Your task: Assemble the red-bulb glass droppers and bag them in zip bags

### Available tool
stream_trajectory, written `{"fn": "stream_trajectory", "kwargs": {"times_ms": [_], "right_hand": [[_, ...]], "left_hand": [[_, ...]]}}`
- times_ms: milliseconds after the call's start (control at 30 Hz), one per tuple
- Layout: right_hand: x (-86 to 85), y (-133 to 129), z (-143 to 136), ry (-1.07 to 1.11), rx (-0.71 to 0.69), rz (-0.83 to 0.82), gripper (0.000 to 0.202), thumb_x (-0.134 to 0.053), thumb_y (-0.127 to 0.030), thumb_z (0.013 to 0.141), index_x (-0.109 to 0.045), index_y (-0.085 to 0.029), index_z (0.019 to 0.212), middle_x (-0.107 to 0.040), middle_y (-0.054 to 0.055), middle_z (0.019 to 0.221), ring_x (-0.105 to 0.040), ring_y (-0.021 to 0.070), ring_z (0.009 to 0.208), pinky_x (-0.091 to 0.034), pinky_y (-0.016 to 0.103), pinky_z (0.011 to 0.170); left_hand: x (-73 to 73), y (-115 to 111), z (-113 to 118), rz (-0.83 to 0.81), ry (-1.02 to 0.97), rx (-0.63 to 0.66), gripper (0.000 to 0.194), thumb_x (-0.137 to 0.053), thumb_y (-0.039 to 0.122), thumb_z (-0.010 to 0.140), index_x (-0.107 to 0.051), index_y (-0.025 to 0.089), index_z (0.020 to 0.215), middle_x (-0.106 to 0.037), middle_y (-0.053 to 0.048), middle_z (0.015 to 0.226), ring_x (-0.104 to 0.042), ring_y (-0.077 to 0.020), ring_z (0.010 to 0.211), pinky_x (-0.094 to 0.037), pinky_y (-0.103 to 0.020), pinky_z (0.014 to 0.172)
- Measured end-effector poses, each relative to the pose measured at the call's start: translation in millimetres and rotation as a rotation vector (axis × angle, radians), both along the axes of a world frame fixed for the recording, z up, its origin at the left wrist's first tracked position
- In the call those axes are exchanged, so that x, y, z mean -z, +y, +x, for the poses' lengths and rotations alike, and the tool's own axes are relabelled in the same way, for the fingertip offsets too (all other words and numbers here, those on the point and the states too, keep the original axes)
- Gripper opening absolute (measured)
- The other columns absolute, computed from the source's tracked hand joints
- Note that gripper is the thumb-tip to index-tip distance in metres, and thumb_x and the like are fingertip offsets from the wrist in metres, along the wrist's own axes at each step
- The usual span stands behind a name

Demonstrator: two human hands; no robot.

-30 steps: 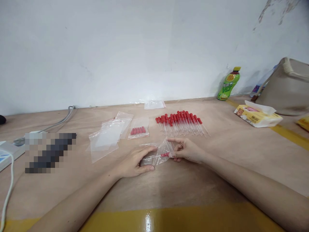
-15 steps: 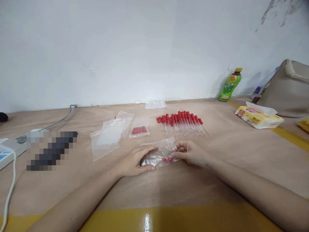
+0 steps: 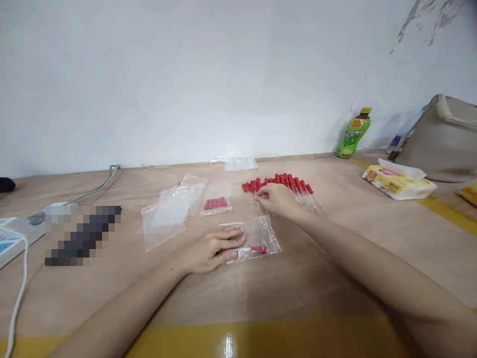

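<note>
My left hand lies with fingers stretched out on a clear plastic zip bag, pressing it to the table. In the bag, toward its right end, is a dropper with a red rubber bulb; its tube runs left under my fingers. Farther off, my right hand is over a row of glass droppers with red bulbs. Its thumb and fingertips are pinched together among the tubes on the row's left side. Whatever they hold is too small to make out. The hand covers some of the droppers.
A filled bag of red-bulbed droppers lies beyond my left hand. Left of it are several flat zip bags. A power strip with cables is far left. At right stand a green bottle, a tissue pack and a grey bag.
My right hand has let go of the zip bag's right end and moved up and away to the row of droppers. My left hand stays on the bag, its fingers lying flatter.
</note>
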State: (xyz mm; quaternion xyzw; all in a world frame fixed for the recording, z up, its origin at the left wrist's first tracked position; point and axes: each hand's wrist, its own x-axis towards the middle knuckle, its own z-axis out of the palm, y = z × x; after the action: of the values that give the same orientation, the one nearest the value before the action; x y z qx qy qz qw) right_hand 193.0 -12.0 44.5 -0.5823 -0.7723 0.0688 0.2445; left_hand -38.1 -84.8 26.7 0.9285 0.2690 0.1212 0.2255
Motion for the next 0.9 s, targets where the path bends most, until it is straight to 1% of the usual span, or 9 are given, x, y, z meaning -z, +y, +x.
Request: {"fn": "stream_trajectory", "kwargs": {"times_ms": [100,233,367,533,667,767,833,867,900], "right_hand": [[-2.2,17,-28,-0.134,0.086,-0.025,0.021,-0.049,-0.031,0.078,-0.066,-0.022,0.085,-0.064,0.005,0.095,-0.057,0.0208,0.091,-0.041,0.029,0.073],[3.9,32,-54,-0.176,0.188,-0.078,0.025,-0.049,-0.024,0.077,-0.064,-0.013,0.094,-0.063,0.015,0.097,-0.058,0.0260,0.091,-0.044,0.034,0.071],[6.5,39,-64,-0.159,0.233,-0.140,0.024,-0.050,-0.016,0.074,-0.064,-0.010,0.093,-0.062,0.018,0.098,-0.060,0.0258,0.087,-0.044,0.034,0.070],[5.3,44,-69,-0.095,0.256,-0.215,0.026,-0.054,-0.017,0.071,-0.063,-0.010,0.095,-0.062,0.020,0.099,-0.059,0.0273,0.091,-0.044,0.034,0.071],[-1.3,43,-59,0.003,0.185,-0.248,0.025,-0.054,-0.026,0.073,-0.063,-0.011,0.090,-0.063,0.017,0.094,-0.060,0.0268,0.088,-0.043,0.031,0.067],[-8.2,35,-36,0.093,0.066,-0.284,0.027,-0.049,-0.034,0.077,-0.062,-0.011,0.073,-0.064,0.010,0.076,-0.060,0.0200,0.072,-0.042,0.025,0.059],[-9.1,25,-15,0.168,-0.006,-0.301,0.032,-0.044,-0.038,0.080,-0.059,-0.012,0.069,-0.062,0.006,0.068,-0.057,0.0142,0.062,-0.040,0.022,0.054],[-7.5,18,-4,0.232,-0.045,-0.300,0.033,-0.040,-0.039,0.082,-0.057,-0.013,0.071,-0.061,0.004,0.067,-0.054,0.0112,0.058,-0.039,0.021,0.052],[-4.6,11,7,0.449,-0.120,-0.289,0.031,-0.041,-0.040,0.082,-0.055,-0.013,0.076,-0.060,0.004,0.068,-0.052,0.0095,0.056,-0.038,0.021,0.051]], "left_hand": [[0.1,0,-1,-0.019,-0.025,-0.002,0.038,-0.041,0.026,0.089,-0.042,0.027,0.127,-0.036,-0.004,0.136,-0.032,-0.0207,0.126,-0.028,-0.045,0.104],[0.6,-1,0,-0.006,-0.048,-0.011,0.041,-0.048,0.028,0.085,-0.043,0.026,0.126,-0.037,-0.006,0.136,-0.034,-0.0214,0.125,-0.029,-0.045,0.103],[0.4,-2,1,-0.005,-0.067,-0.015,0.041,-0.049,0.027,0.085,-0.044,0.025,0.125,-0.038,-0.006,0.135,-0.035,-0.0216,0.125,-0.030,-0.045,0.103],[0.8,-2,1,0.014,-0.066,-0.002,0.041,-0.050,0.026,0.084,-0.045,0.025,0.125,-0.039,-0.006,0.135,-0.036,-0.0218,0.124,-0.031,-0.045,0.102],[0.3,-2,1,0.020,-0.051,-0.011,0.042,-0.049,0.026,0.084,-0.044,0.025,0.126,-0.039,-0.006,0.135,-0.036,-0.0218,0.124,-0.030,-0.044,0.102],[-0.3,-3,1,0.017,-0.043,-0.019,0.042,-0.048,0.027,0.085,-0.043,0.026,0.126,-0.039,-0.006,0.134,-0.036,-0.0214,0.124,-0.031,-0.044,0.103],[0.0,-2,1,0.023,-0.037,-0.018,0.042,-0.048,0.027,0.085,-0.043,0.026,0.126,-0.039,-0.006,0.134,-0.036,-0.0213,0.124,-0.031,-0.044,0.102],[0.5,-2,1,0.028,-0.031,-0.017,0.042,-0.048,0.028,0.085,-0.043,0.026,0.127,-0.039,-0.006,0.134,-0.036,-0.0211,0.124,-0.031,-0.044,0.102],[1.0,-2,0,0.034,-0.026,-0.016,0.042,-0.048,0.028,0.085,-0.043,0.026,0.127,-0.039,-0.006,0.135,-0.036,-0.0209,0.124,-0.031,-0.044,0.102]]}}
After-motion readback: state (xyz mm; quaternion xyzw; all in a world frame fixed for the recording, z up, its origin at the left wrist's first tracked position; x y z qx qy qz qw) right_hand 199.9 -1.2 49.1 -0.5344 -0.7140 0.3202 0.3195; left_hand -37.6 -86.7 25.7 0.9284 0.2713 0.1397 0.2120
